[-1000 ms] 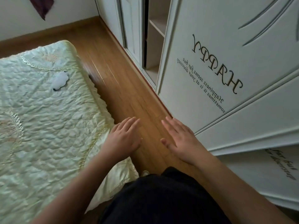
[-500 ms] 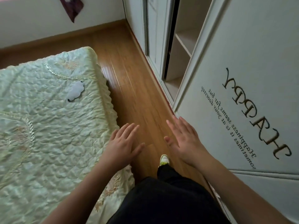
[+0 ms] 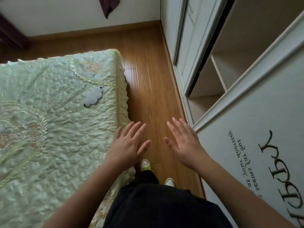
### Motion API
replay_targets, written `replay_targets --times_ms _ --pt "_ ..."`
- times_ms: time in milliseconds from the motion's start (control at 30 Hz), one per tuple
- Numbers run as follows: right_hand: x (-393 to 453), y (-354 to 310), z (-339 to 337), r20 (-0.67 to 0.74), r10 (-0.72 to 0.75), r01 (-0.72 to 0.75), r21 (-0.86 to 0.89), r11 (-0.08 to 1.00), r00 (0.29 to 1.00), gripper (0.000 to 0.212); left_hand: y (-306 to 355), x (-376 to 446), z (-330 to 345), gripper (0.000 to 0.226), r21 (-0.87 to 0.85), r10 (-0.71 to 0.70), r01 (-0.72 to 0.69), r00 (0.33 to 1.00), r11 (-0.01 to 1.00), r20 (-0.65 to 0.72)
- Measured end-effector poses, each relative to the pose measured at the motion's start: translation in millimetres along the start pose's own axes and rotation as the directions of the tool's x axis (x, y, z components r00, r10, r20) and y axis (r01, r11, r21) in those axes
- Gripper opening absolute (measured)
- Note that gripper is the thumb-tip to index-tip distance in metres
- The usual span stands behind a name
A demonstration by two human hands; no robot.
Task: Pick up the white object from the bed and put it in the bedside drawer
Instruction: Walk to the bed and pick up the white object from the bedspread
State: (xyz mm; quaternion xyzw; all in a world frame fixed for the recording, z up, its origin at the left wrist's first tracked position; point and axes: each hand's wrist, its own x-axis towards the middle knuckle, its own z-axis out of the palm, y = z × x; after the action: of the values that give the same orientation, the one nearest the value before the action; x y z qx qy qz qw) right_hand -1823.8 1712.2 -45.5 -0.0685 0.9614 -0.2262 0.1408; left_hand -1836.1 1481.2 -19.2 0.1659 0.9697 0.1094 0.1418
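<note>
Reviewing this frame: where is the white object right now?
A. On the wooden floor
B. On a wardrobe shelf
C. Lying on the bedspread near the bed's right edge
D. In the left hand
C: the white object lies on the quilted bedspread near its right edge, while the left hand and right hand are open and empty.

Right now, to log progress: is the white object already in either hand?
No, the white object lies on the bed, while the left hand and right hand are open and empty.
</note>
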Motion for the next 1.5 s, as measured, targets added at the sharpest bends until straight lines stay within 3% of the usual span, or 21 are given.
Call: replay_targets --times_ms 533,700,867,1033,1167,1300,1500 --pt "227 -51 -56 0.072 -0.046 0.047 -0.010 0.999 0.996 0.067 -159 159 -59 0.064 -0.058 -0.139 0.139 0.990 0.989 0.004" --pt "291 -55 -76 0.071 -0.095 0.098 -0.046 0.994 0.993 0.067 -179 212 -80 0.076 -0.088 -0.140 0.137 0.990 0.987 -0.027" --pt "368 -41 -93 0.129 -0.153 0.158 -0.034 0.987 0.980 0.067 -192 266 -86 0.060 -0.118 -0.218 0.213 0.976 0.970 -0.028" --pt "454 -31 -116 0.181 -0.238 0.248 -0.030 0.968 0.954 0.071 -199 311 -98 0.062 -0.114 -0.347 0.341 0.937 0.933 -0.039" --pt "507 -31 -134 0.258 -0.337 0.352 -0.012 0.936 0.905 0.065 -196 334 -104 0.062 -0.121 -0.455 0.447 0.889 0.886 -0.050" --pt "554 -44 -140 0.366 -0.466 0.527 -0.081 0.846 0.806 0.062 -194 348 -108 0.061 -0.161 -0.545 0.532 0.837 0.831 -0.046" --pt "591 -94 -110 0.455 -0.592 0.684 -0.053 0.728 0.665 0.066 -213 333 -103 0.066 -0.233 -0.719 0.696 0.695 0.679 -0.023"
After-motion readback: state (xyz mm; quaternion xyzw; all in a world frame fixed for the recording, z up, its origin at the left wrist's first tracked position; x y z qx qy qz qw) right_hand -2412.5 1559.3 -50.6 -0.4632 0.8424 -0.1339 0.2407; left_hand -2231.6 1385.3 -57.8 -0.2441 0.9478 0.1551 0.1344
